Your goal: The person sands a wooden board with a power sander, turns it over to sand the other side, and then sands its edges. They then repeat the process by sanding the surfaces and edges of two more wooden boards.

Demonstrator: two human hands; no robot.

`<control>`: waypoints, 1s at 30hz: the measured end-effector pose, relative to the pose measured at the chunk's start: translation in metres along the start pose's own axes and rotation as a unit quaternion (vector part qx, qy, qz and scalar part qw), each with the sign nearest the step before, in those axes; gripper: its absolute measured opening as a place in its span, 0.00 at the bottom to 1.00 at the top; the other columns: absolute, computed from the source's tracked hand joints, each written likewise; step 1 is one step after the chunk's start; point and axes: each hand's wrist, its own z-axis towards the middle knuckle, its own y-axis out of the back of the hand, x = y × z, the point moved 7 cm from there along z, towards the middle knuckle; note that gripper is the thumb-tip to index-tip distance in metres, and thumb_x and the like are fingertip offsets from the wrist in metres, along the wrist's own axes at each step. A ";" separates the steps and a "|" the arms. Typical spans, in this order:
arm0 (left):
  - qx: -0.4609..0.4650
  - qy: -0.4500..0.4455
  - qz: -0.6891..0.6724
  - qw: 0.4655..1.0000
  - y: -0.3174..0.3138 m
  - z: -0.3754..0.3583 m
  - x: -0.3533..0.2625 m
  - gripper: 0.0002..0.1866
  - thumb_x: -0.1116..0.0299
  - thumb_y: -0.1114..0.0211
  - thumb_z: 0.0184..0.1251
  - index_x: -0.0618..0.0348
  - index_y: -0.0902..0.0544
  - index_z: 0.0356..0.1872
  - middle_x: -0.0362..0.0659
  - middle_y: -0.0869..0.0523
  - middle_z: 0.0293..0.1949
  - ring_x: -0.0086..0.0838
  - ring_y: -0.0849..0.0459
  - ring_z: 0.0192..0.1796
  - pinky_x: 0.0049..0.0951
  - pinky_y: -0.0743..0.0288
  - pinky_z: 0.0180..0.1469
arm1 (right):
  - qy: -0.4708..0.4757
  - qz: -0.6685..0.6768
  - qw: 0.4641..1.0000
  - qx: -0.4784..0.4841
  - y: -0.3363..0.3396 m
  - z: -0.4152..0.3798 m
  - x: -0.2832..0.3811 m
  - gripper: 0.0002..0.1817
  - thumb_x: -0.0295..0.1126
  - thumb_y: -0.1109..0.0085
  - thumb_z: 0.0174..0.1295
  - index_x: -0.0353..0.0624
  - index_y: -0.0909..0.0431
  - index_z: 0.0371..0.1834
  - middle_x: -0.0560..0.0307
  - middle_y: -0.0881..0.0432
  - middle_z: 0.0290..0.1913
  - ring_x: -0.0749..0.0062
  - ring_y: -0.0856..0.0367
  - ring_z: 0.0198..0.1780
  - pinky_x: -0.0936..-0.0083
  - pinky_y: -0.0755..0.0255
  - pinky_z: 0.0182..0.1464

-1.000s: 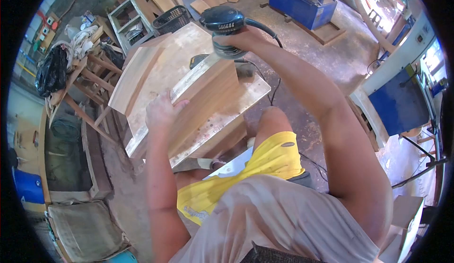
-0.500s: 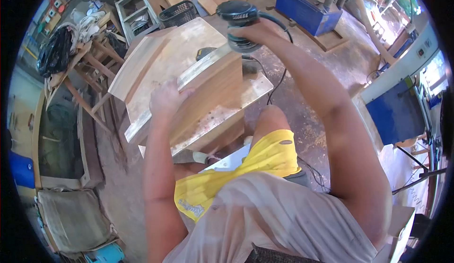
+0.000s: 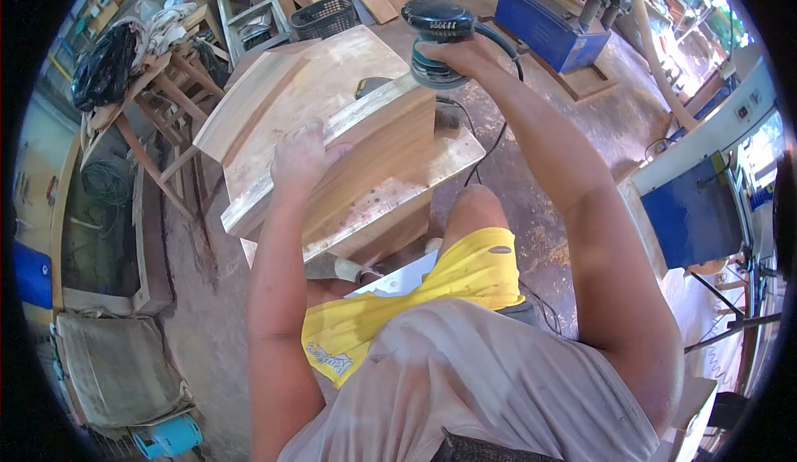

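Note:
A wooden board stands on its long edge, its pale upper edge running from lower left to upper right. My left hand is wrapped over that edge near the board's left part, thumb on the near face. At the far right end, my right hand grips a dark random orbital sander, its pad down at the edge's end. Whether the pad touches the wood is hard to see. Beneath the board lies a stained wooden top. A second wooden piece rests behind, to the left.
The sander's hose and a cable trail down on the right. A yellow-and-black tool sits partly hidden behind the board. Farther back are a black basket, wood offcuts and a blue machine base.
The whole view has shifted slightly. The sander has edged a little to the right at the board's far end; my left hand keeps its hold on the board.

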 end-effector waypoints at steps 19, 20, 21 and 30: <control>-0.057 -0.066 0.038 0.995 -0.011 -0.005 0.003 0.35 0.40 0.40 0.59 0.56 0.30 0.60 0.52 0.17 0.49 0.45 0.17 0.50 0.43 0.26 0.53 | 0.030 0.164 0.986 -0.006 -0.045 -0.020 0.026 0.25 0.42 0.24 0.46 0.42 0.18 0.47 0.55 0.15 0.44 0.75 0.17 0.43 0.76 0.24 0.48; -0.055 -0.058 0.024 0.996 -0.010 -0.007 0.006 0.36 0.40 0.40 0.59 0.56 0.30 0.60 0.52 0.18 0.50 0.45 0.18 0.51 0.43 0.26 0.53 | 0.023 0.201 0.979 0.006 -0.059 -0.023 0.031 0.26 0.39 0.24 0.45 0.43 0.19 0.48 0.56 0.15 0.44 0.74 0.18 0.44 0.75 0.24 0.48; -0.055 -0.050 0.010 0.997 -0.008 -0.010 0.010 0.36 0.39 0.40 0.58 0.56 0.29 0.60 0.52 0.18 0.51 0.45 0.19 0.53 0.43 0.26 0.54 | 0.025 0.204 0.979 0.013 -0.068 -0.028 0.043 0.26 0.39 0.24 0.45 0.43 0.19 0.48 0.56 0.15 0.44 0.74 0.18 0.44 0.75 0.24 0.48; -0.010 0.075 0.014 0.997 0.011 -0.096 0.118 0.34 0.44 0.35 0.56 0.59 0.27 0.56 0.52 0.20 0.53 0.47 0.21 0.55 0.43 0.28 0.56 | 0.101 0.168 0.965 0.177 -0.161 -0.059 0.124 0.31 0.49 0.25 0.44 0.48 0.19 0.51 0.54 0.16 0.50 0.69 0.19 0.51 0.73 0.28 0.56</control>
